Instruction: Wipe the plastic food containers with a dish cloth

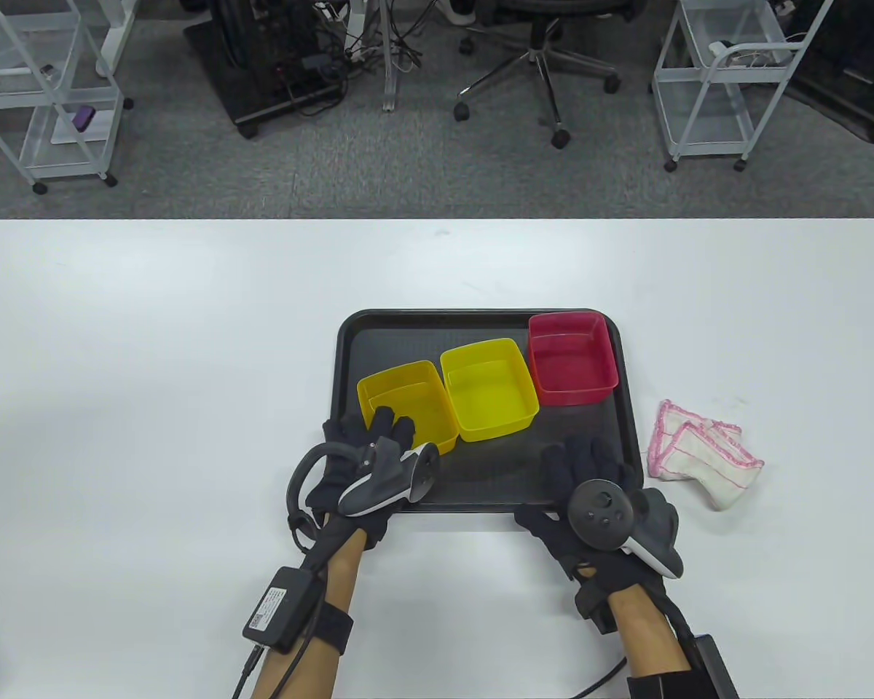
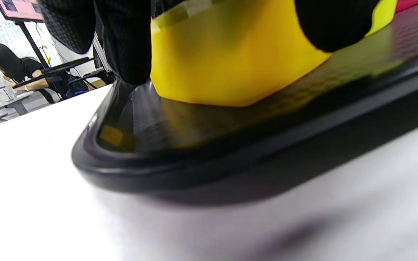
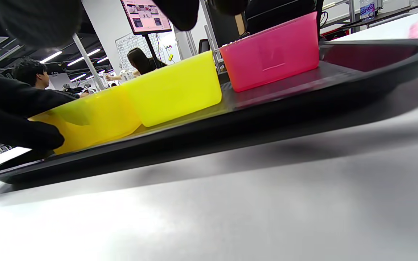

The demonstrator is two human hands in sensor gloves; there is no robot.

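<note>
A black tray (image 1: 349, 408) holds three open plastic containers: an orange-yellow one (image 1: 415, 389) at the left, a yellow one (image 1: 489, 389) in the middle and a red one (image 1: 572, 357) at the back right. My left hand (image 1: 390, 431) grips the near wall of the orange-yellow container, fingertips over its rim. In the left wrist view my gloved fingers (image 2: 125, 40) lie against that container (image 2: 230, 61). My right hand (image 1: 579, 466) rests open on the tray's front edge and holds nothing. A folded white dish cloth with pink edging (image 1: 703, 455) lies on the table right of the tray.
The tray sits on a white table (image 1: 153, 364). In the right wrist view the tray's rim (image 3: 230, 123) is close in front, with the three containers in a row behind it. Carts and an office chair stand beyond the table's far edge.
</note>
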